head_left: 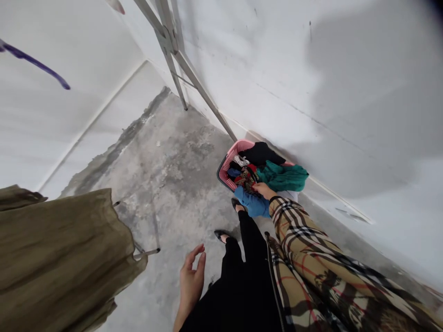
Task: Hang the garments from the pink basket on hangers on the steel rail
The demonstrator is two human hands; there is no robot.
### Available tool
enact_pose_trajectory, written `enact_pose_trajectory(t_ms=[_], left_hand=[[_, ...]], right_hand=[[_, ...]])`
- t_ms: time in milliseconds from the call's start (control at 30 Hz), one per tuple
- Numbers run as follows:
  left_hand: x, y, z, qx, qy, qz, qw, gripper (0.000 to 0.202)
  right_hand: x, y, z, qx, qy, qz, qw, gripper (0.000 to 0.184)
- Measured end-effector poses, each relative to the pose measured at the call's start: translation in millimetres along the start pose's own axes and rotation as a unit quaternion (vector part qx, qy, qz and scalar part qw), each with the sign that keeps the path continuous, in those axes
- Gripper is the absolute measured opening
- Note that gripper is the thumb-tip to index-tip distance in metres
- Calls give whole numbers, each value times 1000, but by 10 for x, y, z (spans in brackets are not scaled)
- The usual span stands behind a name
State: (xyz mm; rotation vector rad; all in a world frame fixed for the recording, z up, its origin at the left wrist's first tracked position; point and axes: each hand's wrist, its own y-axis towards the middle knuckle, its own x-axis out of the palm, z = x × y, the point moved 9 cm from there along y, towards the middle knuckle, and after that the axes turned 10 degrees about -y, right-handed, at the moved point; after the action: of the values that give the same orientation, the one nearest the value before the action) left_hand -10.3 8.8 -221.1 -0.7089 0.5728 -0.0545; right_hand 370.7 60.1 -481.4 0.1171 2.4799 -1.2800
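My right hand [263,189], on a plaid-sleeved arm, reaches down into a pink laundry basket [231,159] on the floor by the wall. Its fingers close on clothes there, next to a red patterned piece [246,177] and a blue garment [254,204]. A teal garment [284,177] and a black one [261,153] also lie in the basket. My left hand [191,279] hangs free beside my black trousers, fingers loosely apart and holding nothing.
An olive-green cloth [58,256] hangs at the left on a rack. Grey metal rack legs [187,69] stand against the white wall. A purple hanger [34,62] shows at upper left. The floor is stained bare concrete [166,161].
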Motion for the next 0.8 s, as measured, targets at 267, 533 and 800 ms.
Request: enact_pose_trajectory(t_ms=[267,533,800], left_hand=[[69,70,265,60,-23,-23,998,44],[452,132,877,194,-78,-148,967,89],[87,-57,1702,142,-282,-156,936,30]], right_hand=[[-123,-915,-945,-129,376,-73,915,21],[231,-2777,-2268,-299,406,-378,776,38],[503,-4102,-2814,-453,207,-583,641,35]])
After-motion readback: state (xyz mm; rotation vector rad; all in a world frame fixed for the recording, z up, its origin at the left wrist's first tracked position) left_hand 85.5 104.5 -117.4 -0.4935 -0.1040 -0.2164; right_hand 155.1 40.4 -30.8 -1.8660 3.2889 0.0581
